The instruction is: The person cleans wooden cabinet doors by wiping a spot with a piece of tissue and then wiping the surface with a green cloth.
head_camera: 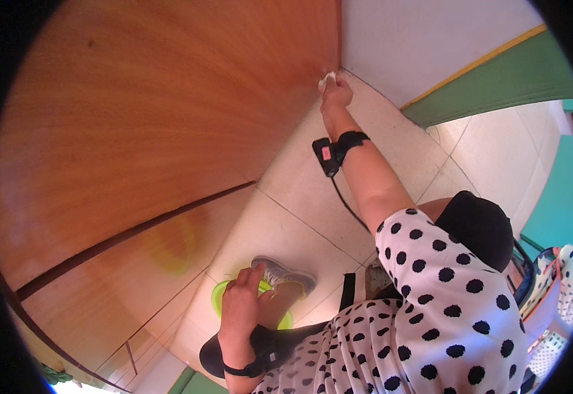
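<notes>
My right hand (337,93) reaches far forward, its fingers closed on a white cloth (327,79). The cloth, possibly a wipe, is pressed against the lower edge of a brown wood-grain panel (168,113), by the corner where the panel meets the wall. My left hand (243,298) hangs over a lime-green basin (219,295) near my black-clad knee (212,353). Nothing shows in that hand, and its thumb stands apart from the fingers. Hand, leg and grey sneaker (286,276) hide most of the basin, so its contents cannot be seen.
Cream floor tiles (306,221) run along the panel. The white wall (429,44) has a green lower band (503,79) with a yellow stripe. A turquoise piece of furniture (557,192) stands at the right. A black device (327,156) with a cable is strapped to my right wrist.
</notes>
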`<state>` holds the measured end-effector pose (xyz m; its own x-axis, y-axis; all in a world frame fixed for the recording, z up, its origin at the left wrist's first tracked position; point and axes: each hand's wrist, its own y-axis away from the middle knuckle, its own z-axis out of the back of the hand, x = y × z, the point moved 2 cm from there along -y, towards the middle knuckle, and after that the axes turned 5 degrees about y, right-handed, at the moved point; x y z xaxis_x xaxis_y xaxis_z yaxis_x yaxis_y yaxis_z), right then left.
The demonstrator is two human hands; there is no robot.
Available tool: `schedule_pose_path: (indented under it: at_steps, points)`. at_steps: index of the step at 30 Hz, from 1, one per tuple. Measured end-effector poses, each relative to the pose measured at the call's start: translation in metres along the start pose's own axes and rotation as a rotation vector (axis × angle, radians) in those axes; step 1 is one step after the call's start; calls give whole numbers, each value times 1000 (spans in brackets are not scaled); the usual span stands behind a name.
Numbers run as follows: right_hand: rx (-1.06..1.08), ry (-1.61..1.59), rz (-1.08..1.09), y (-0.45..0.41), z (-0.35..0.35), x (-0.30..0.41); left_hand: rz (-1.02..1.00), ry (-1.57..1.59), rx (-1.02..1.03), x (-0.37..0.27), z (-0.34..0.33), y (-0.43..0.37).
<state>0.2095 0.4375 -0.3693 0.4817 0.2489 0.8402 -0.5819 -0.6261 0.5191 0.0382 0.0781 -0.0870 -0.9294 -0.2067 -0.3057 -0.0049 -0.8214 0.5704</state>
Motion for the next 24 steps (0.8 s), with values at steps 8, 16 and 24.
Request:
schedule_pose_path:
  at_steps: [8, 16, 24]
  points:
    - [184, -53, -209, 115, 14, -44, -8, 10, 22, -2, 1, -7]
    - [99, 91, -194, 69, 15, 3, -13, -20, 26, -6, 3, -10]
    - [165, 109, 83, 87, 13, 13, -47, -30, 4, -6, 1, -8]
